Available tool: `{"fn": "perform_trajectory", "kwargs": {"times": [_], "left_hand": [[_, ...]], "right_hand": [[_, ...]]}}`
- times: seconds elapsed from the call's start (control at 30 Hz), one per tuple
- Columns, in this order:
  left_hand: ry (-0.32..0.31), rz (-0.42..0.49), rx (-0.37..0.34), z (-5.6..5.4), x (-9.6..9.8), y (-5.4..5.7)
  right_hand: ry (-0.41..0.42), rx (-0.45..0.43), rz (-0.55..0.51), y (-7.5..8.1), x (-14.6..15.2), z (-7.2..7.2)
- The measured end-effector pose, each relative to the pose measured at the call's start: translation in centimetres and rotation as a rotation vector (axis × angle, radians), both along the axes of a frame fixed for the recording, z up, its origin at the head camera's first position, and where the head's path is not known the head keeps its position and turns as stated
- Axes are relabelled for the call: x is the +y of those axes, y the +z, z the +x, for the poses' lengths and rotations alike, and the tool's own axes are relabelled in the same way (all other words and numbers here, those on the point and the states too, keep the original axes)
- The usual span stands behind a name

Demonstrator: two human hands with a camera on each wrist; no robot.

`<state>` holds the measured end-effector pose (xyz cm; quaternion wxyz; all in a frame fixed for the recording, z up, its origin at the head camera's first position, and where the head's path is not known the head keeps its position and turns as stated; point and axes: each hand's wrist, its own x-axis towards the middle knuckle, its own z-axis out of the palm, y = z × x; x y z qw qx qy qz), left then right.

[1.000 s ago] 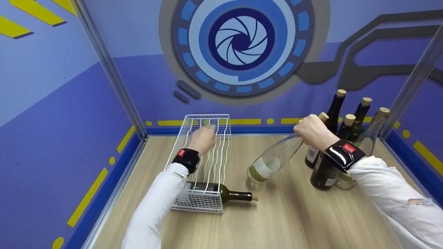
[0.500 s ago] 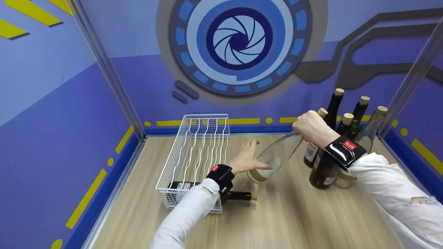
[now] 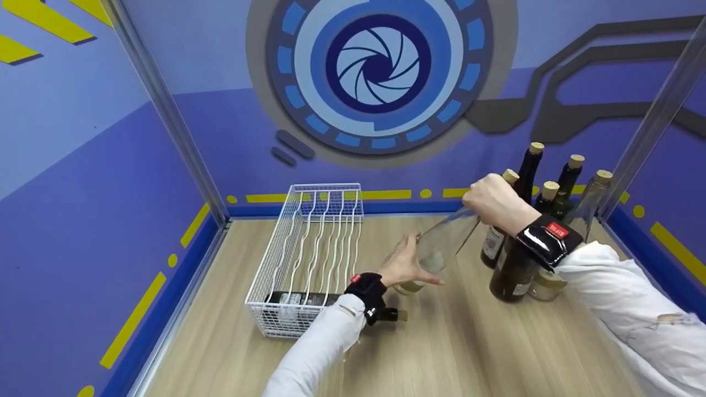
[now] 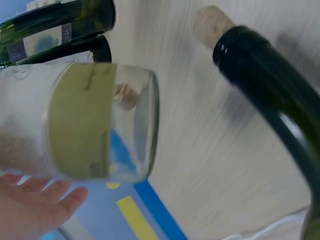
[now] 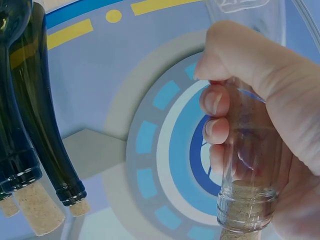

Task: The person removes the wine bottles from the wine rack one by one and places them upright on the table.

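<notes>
My right hand [image 3: 496, 201] grips the neck of a clear glass wine bottle [image 3: 441, 242], its fingers curled round the glass just above the cork in the right wrist view. The bottle leans, its base low and to the left over the table. Beside its lower body is my left hand [image 3: 405, 264], thumb and fingers spread wide. In the left wrist view those fingers [image 4: 60, 200] lie straight near the bottle's white and olive label [image 4: 80, 120]; contact is hard to tell. A dark wine bottle [image 3: 303, 299] lies in the white wire rack [image 3: 256, 281], its corked neck sticking out rightward.
Several corked bottles stand upright at the right, among them a dark one in front [image 3: 510, 281] and a clear one [image 3: 593, 198]. Blue printed panels [image 3: 220, 138] enclose the wooden tabletop [image 3: 452, 353] at the back and sides.
My left hand has gone from over the wire rack rightward to the clear bottle's lower body, fingers spreading. The right hand keeps its grip, and the bottle stays tilted in nearly the same place.
</notes>
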<state>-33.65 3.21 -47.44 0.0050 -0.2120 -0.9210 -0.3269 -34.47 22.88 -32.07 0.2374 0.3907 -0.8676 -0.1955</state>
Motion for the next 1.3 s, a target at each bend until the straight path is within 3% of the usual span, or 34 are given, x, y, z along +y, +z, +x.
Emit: {"fn": "perform_trajectory", "kwargs": {"times": [0.27,0.37,0.53,0.8,0.93,1.1,1.2,1.3], "left_hand": [[-0.086,0.248,0.009,0.2,0.2,-1.2],[-0.111,0.294,0.043,0.1,0.3,-1.5],[-0.12,0.297,0.119,0.0,0.4,-1.9],[-0.068,0.257,0.173,-0.3,0.2,-1.6],[-0.059,0.256,0.176,-0.5,0.1,-1.6],[-0.03,0.31,0.151,-0.7,-0.1,-1.6],[-0.003,0.358,0.097,-0.8,-0.1,-1.4],[0.024,0.412,0.047,-0.8,0.0,-1.2]], "right_hand": [[-0.017,-0.037,0.02,0.3,-0.1,0.4],[-0.011,-0.045,0.015,0.3,0.0,0.4],[-0.003,-0.05,0.012,0.1,0.1,0.4],[0.008,-0.016,0.035,0.0,-0.1,0.3],[0.042,-0.081,0.02,0.3,-0.6,0.9],[0.133,-0.27,-0.084,1.1,-2.1,1.8],[0.19,-0.37,-0.214,1.5,-2.7,2.1],[0.248,-0.407,-0.384,1.6,-2.9,2.2]]}}
